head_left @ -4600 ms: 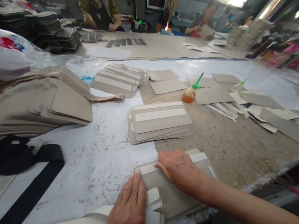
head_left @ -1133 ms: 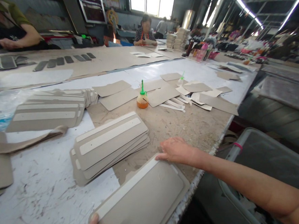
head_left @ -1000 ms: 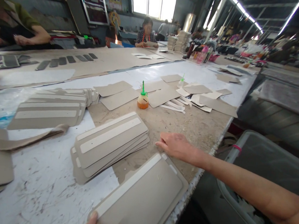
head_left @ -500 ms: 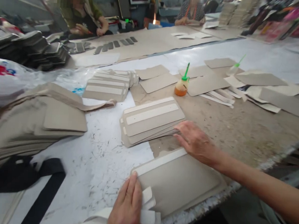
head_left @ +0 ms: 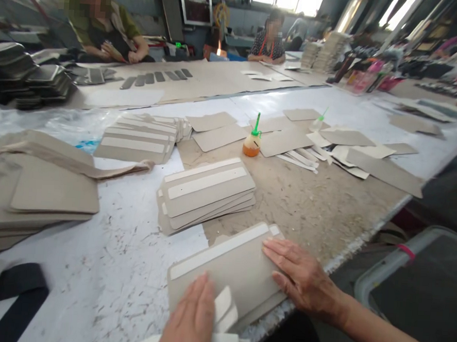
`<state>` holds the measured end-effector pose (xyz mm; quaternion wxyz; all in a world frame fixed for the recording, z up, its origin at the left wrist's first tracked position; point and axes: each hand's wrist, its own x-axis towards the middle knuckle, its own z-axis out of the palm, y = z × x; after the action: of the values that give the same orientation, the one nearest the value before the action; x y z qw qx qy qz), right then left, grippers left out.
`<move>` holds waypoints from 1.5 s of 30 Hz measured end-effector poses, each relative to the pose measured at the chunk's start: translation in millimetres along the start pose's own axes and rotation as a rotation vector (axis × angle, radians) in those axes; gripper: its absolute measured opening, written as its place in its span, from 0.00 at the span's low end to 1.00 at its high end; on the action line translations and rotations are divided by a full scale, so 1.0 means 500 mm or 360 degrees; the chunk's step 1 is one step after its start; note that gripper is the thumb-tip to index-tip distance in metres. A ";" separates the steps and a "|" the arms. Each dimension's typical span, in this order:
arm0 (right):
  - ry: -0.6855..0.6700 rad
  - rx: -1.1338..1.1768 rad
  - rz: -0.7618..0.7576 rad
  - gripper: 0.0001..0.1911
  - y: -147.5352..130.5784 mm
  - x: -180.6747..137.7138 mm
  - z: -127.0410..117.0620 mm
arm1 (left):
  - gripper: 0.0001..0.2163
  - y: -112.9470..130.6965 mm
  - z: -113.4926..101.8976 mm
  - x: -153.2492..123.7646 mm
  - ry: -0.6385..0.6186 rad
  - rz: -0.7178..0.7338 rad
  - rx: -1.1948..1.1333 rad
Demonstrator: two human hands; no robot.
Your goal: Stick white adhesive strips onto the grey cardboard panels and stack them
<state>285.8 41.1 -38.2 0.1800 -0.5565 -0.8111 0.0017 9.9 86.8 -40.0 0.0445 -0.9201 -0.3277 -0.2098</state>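
A grey-beige card panel [head_left: 241,275] with a white strip along its far edge lies in front of me, on top of another panel. My left hand [head_left: 190,316] rests over its near left part, fingers stretched out, and white strips [head_left: 226,309] stick out from beneath the palm, held there. My right hand [head_left: 303,276] lies with fingers extended on the panel's right end, fingertips by the white strip. Just beyond is a fanned stack of similar panels [head_left: 211,196], each with white strips.
A squeeze bottle [head_left: 252,141] with amber liquid and a green nozzle stands beyond the stack. Loose panels [head_left: 288,141] and strips lie around it. At left are a big panel pile [head_left: 57,181] and a black band [head_left: 15,302]. Two people sit across the table.
My right hand has come from beside the fanned stack down onto the near panel's right end. My left hand and its strips have shifted right over the panel. The view has turned right.
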 end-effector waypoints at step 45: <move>0.0256 -0.0106 -0.0061 0.29 0.005 -0.021 0.040 | 0.20 0.038 0.059 0.025 -0.0127 -0.0334 0.0501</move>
<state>285.7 36.5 -60.5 0.2260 -0.5449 -0.8041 -0.0734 40.8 85.6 -60.8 0.1527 -0.8701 -0.4522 -0.1228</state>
